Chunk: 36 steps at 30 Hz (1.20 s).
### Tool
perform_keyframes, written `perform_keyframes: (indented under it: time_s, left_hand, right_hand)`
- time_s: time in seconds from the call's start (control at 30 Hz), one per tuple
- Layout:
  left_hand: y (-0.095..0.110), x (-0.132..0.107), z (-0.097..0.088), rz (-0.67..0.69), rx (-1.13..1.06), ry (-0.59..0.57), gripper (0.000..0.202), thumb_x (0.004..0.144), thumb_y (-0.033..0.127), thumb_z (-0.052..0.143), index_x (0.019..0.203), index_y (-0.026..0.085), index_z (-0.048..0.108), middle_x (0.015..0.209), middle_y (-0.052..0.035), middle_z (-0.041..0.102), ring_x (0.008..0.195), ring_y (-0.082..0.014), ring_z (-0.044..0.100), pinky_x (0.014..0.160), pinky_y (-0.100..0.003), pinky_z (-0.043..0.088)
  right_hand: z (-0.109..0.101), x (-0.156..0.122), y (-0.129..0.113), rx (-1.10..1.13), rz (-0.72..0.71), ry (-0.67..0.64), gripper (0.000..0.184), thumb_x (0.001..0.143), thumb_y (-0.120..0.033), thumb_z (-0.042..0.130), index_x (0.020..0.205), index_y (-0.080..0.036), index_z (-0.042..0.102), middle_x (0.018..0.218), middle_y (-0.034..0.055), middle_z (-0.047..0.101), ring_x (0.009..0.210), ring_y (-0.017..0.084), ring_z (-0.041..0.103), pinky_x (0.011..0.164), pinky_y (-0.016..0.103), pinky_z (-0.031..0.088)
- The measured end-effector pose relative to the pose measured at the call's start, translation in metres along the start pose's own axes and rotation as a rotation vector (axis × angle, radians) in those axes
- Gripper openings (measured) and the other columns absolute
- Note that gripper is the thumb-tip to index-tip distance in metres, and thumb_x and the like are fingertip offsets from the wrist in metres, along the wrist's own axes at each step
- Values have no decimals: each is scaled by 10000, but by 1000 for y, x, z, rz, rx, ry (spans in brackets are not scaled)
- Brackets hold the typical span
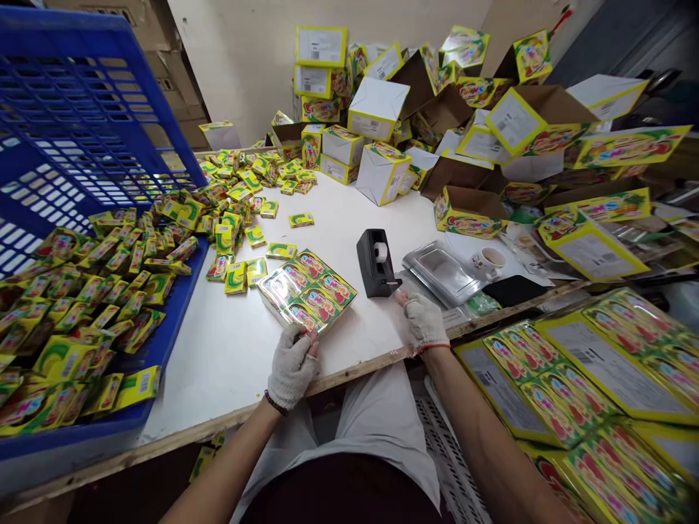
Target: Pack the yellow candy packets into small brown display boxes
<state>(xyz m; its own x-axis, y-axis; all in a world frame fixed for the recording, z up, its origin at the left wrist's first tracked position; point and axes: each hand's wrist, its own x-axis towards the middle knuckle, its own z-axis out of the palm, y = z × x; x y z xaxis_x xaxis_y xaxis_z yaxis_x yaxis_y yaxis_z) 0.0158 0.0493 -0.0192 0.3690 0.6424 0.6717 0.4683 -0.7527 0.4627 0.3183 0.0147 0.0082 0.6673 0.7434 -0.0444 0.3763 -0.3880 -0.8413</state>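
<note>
My left hand (293, 366), in a white knit glove, grips the near corner of a flat clear-wrapped bundle of small yellow-green packets (306, 290) lying on the white table (229, 342). My right hand (424, 319), also gloved, is at the base of a black tape dispenser (376, 263), its fingertips pinched by the cutter end; whether tape is between them I cannot make out.
A blue plastic crate (70, 145) tilted on the left spills several loose packets (109, 276) across the table. Open yellow cartons (470, 131) pile at the back. A metal tray (442, 271) and a cup (490, 260) sit right of the dispenser. Filled cartons (595, 393) stand low right.
</note>
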Motion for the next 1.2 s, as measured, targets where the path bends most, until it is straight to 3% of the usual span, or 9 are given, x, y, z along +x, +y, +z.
perform_keyframes:
  time_s: [0.2, 0.4, 0.53, 0.67, 0.77, 0.83, 0.93, 1.03, 1.2]
  left_hand:
    - [-1, 4, 2, 20, -22, 35, 170, 901, 115, 537, 953, 193, 678, 935, -47, 608, 844, -163, 609, 732, -272, 542]
    - [-2, 2, 2, 45, -67, 106, 122, 867, 96, 557, 917, 199, 599, 975, -53, 630, 879, -164, 635, 767, -279, 557]
    - [-2, 0, 0, 1, -78, 59, 142, 842, 81, 542, 893, 209, 575, 971, -52, 632, 897, -173, 638, 788, -300, 561]
    - [-2, -1, -3, -14, -70, 15, 139, 873, 91, 514, 923, 212, 562, 976, -60, 621, 919, -179, 636, 820, -316, 565]
    - [-1, -3, -4, 3, -2, -25, 242, 859, 83, 492, 1049, 210, 571, 1024, -82, 613, 990, -207, 629, 874, -344, 562]
    - [3, -1, -7, 5, 89, -106, 441, 810, 69, 488, 1224, 207, 552, 1105, -106, 600, 1022, -230, 618, 864, -357, 561]
    - [16, 9, -14, -61, 249, -376, 615, 783, 81, 500, 1378, 238, 511, 1139, -107, 579, 935, -237, 613, 744, -343, 547]
    - [33, 27, -23, -178, 370, -598, 451, 833, 139, 527, 1261, 252, 613, 1147, -98, 565, 890, -228, 600, 697, -327, 506]
    - [44, 47, -23, -308, 416, -629, 207, 956, 354, 514, 969, 246, 690, 1044, -63, 582, 861, -194, 592, 655, -286, 424]
  right_hand:
    - [25, 2, 9, 96, 146, 29, 311, 736, -486, 516, 711, -195, 620, 642, 34, 648, 632, 166, 616, 556, 248, 437]
    - [10, 1, 4, 30, 186, -33, 167, 644, -319, 579, 532, -196, 566, 453, 15, 531, 521, 158, 527, 498, 267, 345]
    - [13, -28, -8, 49, 168, -230, 185, 634, -358, 605, 551, -194, 583, 485, -5, 547, 511, 137, 514, 495, 253, 343]
    - [38, -60, -38, 247, 95, -593, 320, 682, -509, 664, 676, -194, 613, 564, -10, 589, 524, 124, 528, 523, 249, 401]
    - [58, -72, -55, 311, 55, -736, 350, 694, -526, 681, 630, -204, 561, 555, -18, 576, 506, 110, 510, 504, 240, 385]
    - [68, -72, -57, 279, 57, -753, 366, 703, -524, 668, 580, -212, 522, 510, -26, 549, 478, 103, 485, 477, 234, 357]
    - [76, -69, -51, 250, 51, -751, 376, 719, -528, 659, 563, -215, 522, 478, -29, 535, 463, 102, 466, 462, 233, 341]
    - [82, -67, -40, 297, 90, -748, 361, 717, -515, 695, 592, -210, 550, 486, -33, 542, 474, 102, 476, 462, 227, 343]
    - [92, -73, -24, 502, 309, -836, 364, 690, -517, 747, 738, -186, 606, 584, -15, 601, 476, 101, 518, 415, 212, 334]
